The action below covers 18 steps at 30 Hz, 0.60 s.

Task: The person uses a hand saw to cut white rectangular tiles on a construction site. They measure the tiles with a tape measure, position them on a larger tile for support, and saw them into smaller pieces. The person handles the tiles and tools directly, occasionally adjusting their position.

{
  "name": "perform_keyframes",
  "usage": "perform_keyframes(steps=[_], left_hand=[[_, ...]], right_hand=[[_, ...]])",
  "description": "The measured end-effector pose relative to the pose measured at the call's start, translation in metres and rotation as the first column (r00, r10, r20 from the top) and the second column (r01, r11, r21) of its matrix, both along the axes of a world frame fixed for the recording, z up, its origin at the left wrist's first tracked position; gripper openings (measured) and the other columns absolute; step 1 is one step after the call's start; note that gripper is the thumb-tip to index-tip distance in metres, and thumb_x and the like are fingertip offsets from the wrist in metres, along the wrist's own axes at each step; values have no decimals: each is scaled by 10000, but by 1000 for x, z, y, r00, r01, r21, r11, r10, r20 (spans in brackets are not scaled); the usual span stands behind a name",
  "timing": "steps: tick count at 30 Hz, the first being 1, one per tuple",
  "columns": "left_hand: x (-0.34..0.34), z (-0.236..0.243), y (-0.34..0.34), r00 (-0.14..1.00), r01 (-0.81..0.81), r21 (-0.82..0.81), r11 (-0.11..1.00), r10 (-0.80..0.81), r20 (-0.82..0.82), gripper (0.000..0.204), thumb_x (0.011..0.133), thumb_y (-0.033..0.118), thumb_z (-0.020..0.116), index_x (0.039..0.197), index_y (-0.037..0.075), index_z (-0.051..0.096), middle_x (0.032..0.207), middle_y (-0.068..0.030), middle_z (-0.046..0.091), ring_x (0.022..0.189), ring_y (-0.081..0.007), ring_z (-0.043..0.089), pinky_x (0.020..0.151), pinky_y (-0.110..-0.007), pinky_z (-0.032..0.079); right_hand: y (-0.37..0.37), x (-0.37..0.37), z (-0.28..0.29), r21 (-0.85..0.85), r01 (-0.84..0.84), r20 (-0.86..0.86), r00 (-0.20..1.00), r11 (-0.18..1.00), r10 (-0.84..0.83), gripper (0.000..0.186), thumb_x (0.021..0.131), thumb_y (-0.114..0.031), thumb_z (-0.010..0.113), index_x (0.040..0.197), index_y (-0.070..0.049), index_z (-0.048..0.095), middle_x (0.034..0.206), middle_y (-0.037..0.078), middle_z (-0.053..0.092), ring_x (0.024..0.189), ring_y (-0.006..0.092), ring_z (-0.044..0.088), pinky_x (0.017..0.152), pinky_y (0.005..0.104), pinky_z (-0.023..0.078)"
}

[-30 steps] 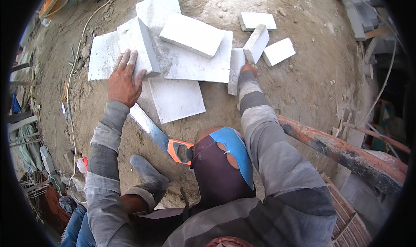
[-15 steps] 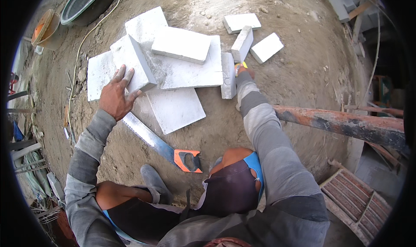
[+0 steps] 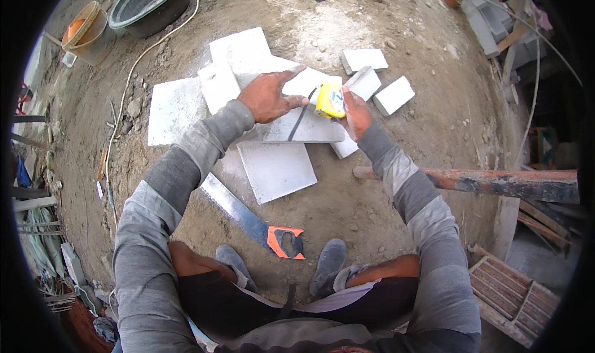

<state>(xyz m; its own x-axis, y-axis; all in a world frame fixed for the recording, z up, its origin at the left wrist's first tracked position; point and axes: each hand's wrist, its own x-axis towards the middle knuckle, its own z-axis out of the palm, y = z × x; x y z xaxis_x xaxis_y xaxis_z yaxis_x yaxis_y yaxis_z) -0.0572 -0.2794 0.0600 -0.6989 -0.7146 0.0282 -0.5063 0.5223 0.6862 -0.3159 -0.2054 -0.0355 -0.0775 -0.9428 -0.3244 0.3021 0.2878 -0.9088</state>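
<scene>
Centrally, right hand point(image 3: 356, 114): gripping the yellow tape measure point(image 3: 331, 100) above the white slabs point(image 3: 277, 174); some fingers hidden behind it.
Left hand point(image 3: 266, 99): open, thumb and forefinger spread, other fingers hard to make out.
Black strap point(image 3: 299, 124): beside the left thumb; contact unclear.
Saw point(image 3: 248, 218): orange-handled, on the dirt, far blade end meeting the left sleeve point(image 3: 201, 145).
Dark basin point(image 3: 162, 18): cut off by the upper edge.

yel tape meas. point(image 3: 330, 101), blue-on-wht label point(image 3: 336, 98)
</scene>
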Motion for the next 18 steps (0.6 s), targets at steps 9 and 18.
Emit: perform_keyframes(steps=[9, 18], left_hand=[[15, -1, 33, 880, -166, 761, 628, 442, -172, 409, 921, 266, 689, 1194, -24, 597, 896, -156, 700, 670, -169, 713, 442, -238, 566], [120, 60, 87, 728, -436, 647, 625, 668, -155, 371, 932, 208, 676, 1232, 13, 578, 892, -117, 699, 676, -142, 706, 458, -218, 542]], right_hand=[[-62, -46, -29, -118, 402, -836, 454, 908, -309, 535, 943, -469, 617, 1132, 31, 615, 977, 167, 698, 872, 284, 696, 794, 417, 562], [-102, -57, -124, 302, 669, -896, 442, 679, -36, 1243, 683, -528, 838, 1554, -99, 61, 1504, 371, 226, 1436, 493, 238, 1161, 538, 286]])
